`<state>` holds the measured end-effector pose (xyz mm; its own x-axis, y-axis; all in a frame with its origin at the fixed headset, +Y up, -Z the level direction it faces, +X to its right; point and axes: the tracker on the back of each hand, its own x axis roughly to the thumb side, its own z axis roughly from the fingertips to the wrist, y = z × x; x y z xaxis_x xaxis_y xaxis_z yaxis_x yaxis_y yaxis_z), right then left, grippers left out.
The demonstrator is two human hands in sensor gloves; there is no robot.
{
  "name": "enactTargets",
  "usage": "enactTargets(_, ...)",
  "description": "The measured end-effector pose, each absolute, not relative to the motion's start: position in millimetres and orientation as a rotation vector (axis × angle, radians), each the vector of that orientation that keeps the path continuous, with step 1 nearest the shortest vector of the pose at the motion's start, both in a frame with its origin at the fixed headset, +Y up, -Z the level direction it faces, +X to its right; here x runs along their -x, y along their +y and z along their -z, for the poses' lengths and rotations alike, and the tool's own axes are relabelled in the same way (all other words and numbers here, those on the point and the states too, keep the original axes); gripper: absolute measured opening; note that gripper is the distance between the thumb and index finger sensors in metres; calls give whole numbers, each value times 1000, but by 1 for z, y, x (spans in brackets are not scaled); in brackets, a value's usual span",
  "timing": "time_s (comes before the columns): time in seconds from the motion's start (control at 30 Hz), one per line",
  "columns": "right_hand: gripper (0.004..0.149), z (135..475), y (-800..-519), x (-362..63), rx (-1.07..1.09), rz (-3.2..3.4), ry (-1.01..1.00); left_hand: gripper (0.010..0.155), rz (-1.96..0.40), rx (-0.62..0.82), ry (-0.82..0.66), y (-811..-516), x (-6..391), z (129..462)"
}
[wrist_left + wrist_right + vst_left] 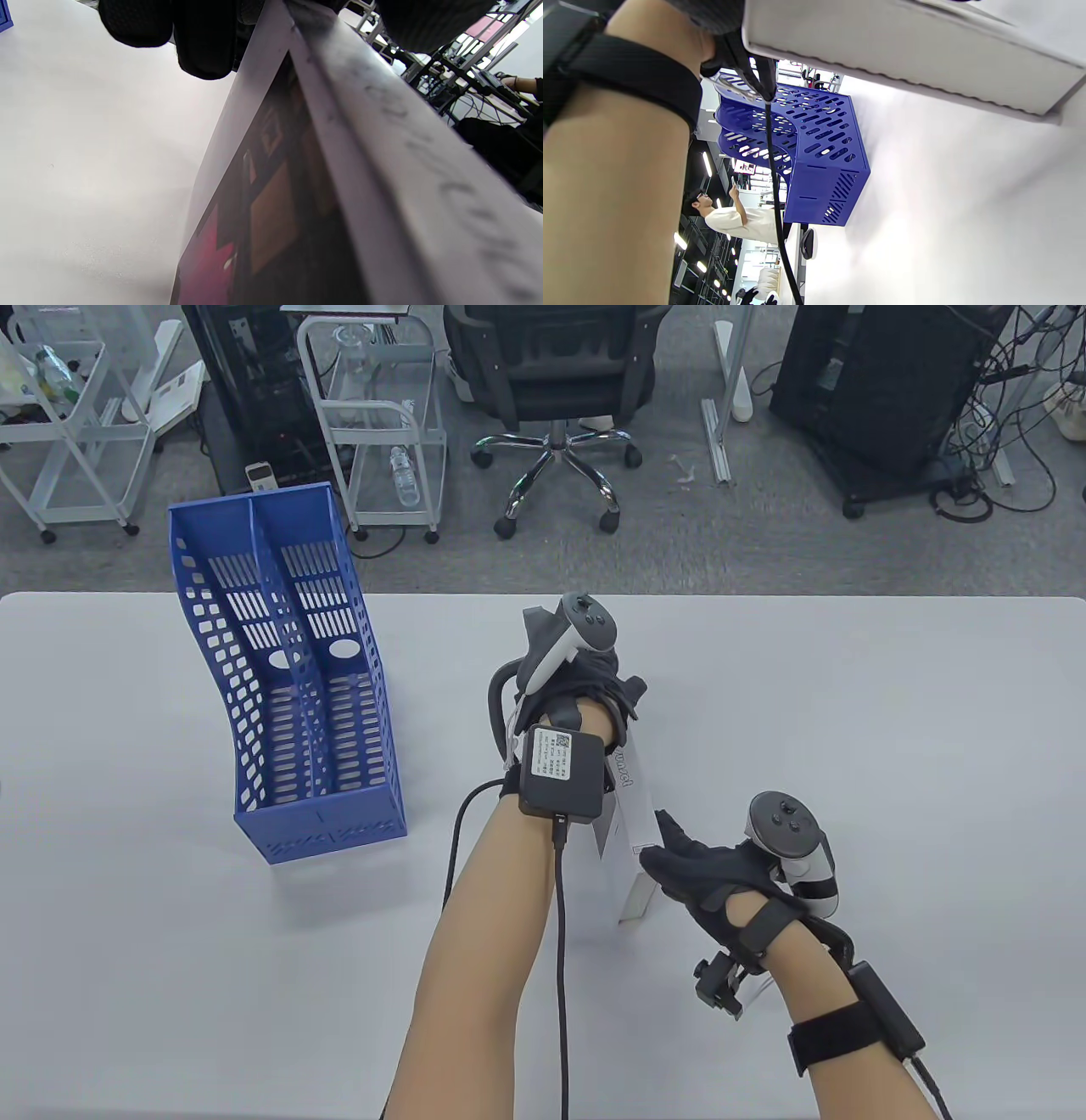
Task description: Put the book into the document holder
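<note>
A white-spined book [632, 806] stands on its edge at the table's middle, running from far to near. My left hand [585, 678] grips its far end from above; in the left wrist view the gloved fingers [199, 38] curl over the book [382, 169], whose cover shows red and brown shapes. My right hand [704, 874] rests with stretched fingers against the book's near end. The blue two-slot document holder [288, 678] stands empty at the left, well apart from the book. The right wrist view shows the holder [814, 144] beyond the book's page edge [903, 46].
The white table [848, 729] stretches to the right and front. A black cable [560, 950] hangs from my left wrist unit. Beyond the far edge are an office chair [551, 373], white carts [382, 415] and black cabinets [882, 381].
</note>
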<state>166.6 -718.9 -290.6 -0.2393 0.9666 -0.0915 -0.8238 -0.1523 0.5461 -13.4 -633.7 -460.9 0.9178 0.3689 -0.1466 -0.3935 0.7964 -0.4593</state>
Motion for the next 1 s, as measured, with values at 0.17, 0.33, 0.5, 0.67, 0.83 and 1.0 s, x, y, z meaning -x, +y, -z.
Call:
enactTargets(0.17,82,289,-718,-162,-340,-1747,587,73,-304,492,87,-630,3,466)
enactTargets(0.33,83,288,-717,-162,-342,-1741,591,66,-214,471,96,-627,-6,467)
enactTargets(0.5,84,287,-715,-160,-355,-1759,586,60,-297,453,79,-625,0,465)
enactTargets(0.67,84,283,-710,-152,-394,-1805,577,55,-346,407,60,-618,10,458)
enactTargets(0.83,82,280,-705,-148,-433,-1802,573,53,-439,327,-5,-607,24,443)
enactTargets(1.0,79,280,-695,-160,-352,-1857,438,53,-620,209,-106,-605,43,420)
